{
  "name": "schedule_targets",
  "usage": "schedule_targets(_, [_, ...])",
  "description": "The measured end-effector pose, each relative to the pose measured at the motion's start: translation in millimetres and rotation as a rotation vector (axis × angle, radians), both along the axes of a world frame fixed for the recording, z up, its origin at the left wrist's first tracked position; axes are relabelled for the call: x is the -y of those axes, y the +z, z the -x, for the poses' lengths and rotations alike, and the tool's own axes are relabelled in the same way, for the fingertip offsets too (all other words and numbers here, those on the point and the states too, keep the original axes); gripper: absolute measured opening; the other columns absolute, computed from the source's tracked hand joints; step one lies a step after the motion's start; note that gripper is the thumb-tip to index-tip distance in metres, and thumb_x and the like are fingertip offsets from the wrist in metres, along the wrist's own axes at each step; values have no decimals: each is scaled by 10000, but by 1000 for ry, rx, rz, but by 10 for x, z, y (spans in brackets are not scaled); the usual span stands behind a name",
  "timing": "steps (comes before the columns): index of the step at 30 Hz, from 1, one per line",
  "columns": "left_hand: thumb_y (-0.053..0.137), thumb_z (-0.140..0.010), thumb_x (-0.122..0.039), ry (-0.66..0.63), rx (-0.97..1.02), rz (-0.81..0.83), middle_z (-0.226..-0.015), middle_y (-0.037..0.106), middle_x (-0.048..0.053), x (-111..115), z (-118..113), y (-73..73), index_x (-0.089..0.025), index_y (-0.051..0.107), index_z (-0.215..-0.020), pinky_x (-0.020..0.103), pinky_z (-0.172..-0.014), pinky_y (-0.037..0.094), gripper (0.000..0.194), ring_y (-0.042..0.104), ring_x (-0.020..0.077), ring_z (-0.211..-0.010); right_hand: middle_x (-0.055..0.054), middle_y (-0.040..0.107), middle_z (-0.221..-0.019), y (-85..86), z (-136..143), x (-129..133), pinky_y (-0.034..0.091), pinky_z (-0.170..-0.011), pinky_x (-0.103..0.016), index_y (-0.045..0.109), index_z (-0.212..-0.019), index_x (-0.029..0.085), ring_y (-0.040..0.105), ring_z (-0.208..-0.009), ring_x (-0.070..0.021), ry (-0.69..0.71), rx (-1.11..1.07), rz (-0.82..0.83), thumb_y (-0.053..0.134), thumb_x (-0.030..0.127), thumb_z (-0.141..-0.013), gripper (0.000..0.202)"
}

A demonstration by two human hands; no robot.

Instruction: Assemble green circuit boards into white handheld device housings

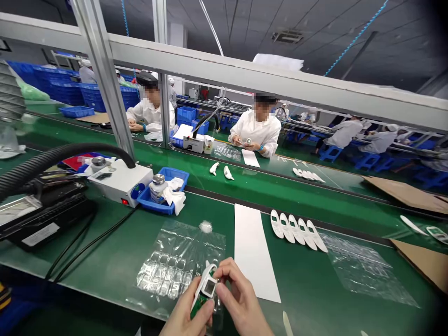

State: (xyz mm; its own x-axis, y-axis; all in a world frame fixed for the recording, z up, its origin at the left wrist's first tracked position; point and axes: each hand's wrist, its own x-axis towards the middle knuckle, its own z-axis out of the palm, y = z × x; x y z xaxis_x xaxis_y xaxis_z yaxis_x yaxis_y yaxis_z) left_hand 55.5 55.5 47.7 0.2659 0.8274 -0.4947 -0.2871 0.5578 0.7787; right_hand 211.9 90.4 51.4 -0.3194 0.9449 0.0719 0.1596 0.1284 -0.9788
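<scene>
We see a white casing around a green circuit board, with a white-bordered, dark grey display. Our desk is green, the paper strip white, the hose black, the cardboard brown.

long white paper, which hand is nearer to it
Right. The right hand is by the near left edge of the paper; the left hand is farther left.

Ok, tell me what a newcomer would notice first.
First, low in the centre, comes the left hand holding a white device showing green circuit board, with the right hand at it. Then come five white shells in a row to their right, and the thick black hose arching to the white box at left.
</scene>
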Motion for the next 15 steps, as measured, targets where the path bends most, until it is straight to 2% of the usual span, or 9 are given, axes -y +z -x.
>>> schedule_targets(4, [638,-704,-710,-31,-76,-112,-632,454,-65,42,45,-79,-211,413,-1306,226,-450,222,814,302,80,-496,-7,426,-864,5,137,23,366,-713,-276,494,-811,219,454,-799,-172,-26,-13,20,517,412,-945,236])
schedule_targets(9, [558,-803,-665,-54,-118,-222,-666,438,-59,42,111,-130,-189,431,-1259,230,-440,223,672,299,75,-481,-9,438,-839,-63,189,20,361,-668,-274,445,-787,215,464,-760,-164,-3,82,-112,420,316,-987,225])
schedule_targets(12, [538,-827,-642,-45,-139,-283,-670,444,-49,52,126,-120,-182,463,-1239,226,-443,242,622,319,89,-510,-19,448,-837,-143,270,86,380,-647,-284,428,-813,220,469,-729,-165,-34,156,-290,335,231,-1003,212])
schedule_targets(15, [542,-824,-637,20,-174,-346,-693,503,-23,59,134,-119,-203,521,-1213,233,-509,336,583,393,114,-564,-36,485,-846,-162,370,227,412,-733,-346,430,-844,223,487,-751,-184,-122,243,-546,333,107,-968,195])
